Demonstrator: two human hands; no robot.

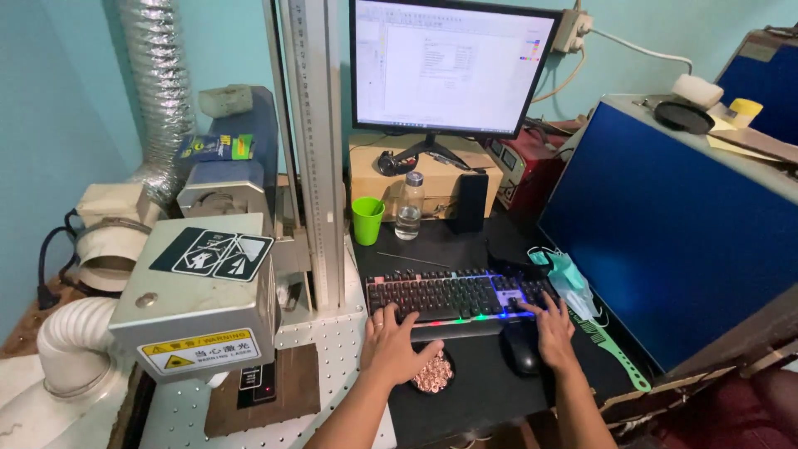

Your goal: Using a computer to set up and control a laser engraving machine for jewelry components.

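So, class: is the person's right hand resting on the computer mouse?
No. The right hand lies on the right end of the backlit keyboard, while the black mouse sits untouched just beside it.

We note: keyboard (455,295) matt black plastic, backlit keys. Mouse (522,347) smooth black plastic. Cup (366,219) glossy green plastic. Bottle (409,206) clear plastic. Machine head (199,287) brushed grey metal. Perforated bed (332,366) pale matt metal. Duct (162,100) crinkled foil. Face mask (569,278) soft teal cloth. We see wood slab (266,399), dull brown.
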